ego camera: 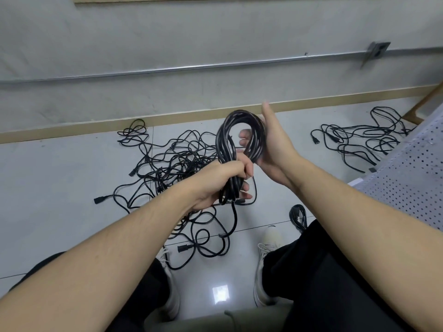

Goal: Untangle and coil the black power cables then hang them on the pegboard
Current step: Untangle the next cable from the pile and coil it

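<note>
A coil of black power cable [224,140] stands upright in front of me, several loops thick. My left hand [221,182] grips the bottom of the coil in a fist. My right hand [275,144] holds the coil's upper right side, fingers curled through the loop and thumb pointing up. A loose tail of the cable [233,219] hangs below my left hand toward the floor. A big tangle of black cables [167,168] lies on the tiles behind and below the coil.
A second spread of black cables [359,140] lies on the floor at the right. A small coiled cable [298,215] sits by my right knee. A white perforated board [412,178] leans in at the right edge. The grey wall [167,44] carries a metal conduit [191,67].
</note>
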Available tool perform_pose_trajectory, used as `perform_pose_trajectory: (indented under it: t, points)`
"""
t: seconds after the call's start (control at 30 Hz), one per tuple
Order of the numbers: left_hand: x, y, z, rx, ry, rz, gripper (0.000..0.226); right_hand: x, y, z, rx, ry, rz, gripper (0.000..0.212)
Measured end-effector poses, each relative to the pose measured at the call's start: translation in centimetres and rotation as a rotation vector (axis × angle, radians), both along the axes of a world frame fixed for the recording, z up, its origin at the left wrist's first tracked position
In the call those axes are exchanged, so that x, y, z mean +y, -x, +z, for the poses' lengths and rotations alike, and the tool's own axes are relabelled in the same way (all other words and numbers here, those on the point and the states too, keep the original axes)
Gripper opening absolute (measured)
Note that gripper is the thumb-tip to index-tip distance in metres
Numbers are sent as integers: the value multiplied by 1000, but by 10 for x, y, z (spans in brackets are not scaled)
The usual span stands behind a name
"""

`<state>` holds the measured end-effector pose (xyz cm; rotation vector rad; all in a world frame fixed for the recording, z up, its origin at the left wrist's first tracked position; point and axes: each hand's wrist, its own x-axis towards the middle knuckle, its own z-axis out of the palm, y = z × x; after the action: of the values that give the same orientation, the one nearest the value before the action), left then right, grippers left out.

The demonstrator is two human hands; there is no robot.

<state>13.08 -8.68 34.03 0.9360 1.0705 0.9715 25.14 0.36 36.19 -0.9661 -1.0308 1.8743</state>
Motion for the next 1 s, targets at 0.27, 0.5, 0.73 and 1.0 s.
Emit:
perform_pose_trajectory:
  t: [0.27, 0.5, 0.73, 1.0]
  points:
    - [9, 21, 21, -336, -40, 242, 28, -11, 0, -22, -591, -299, 687, 20]
    - [17, 41, 26, -548, -36, 509, 21, -21, -1, -16, -541, -309, 909, 12]
    - [23, 63, 25, -71, -88, 835, 18, -9, -4, -21, -801, -432, 750, 27]
    - [27, 83, 9, 219, 128, 846, 11, -11, -8, -14, -513, -493, 473, 10]
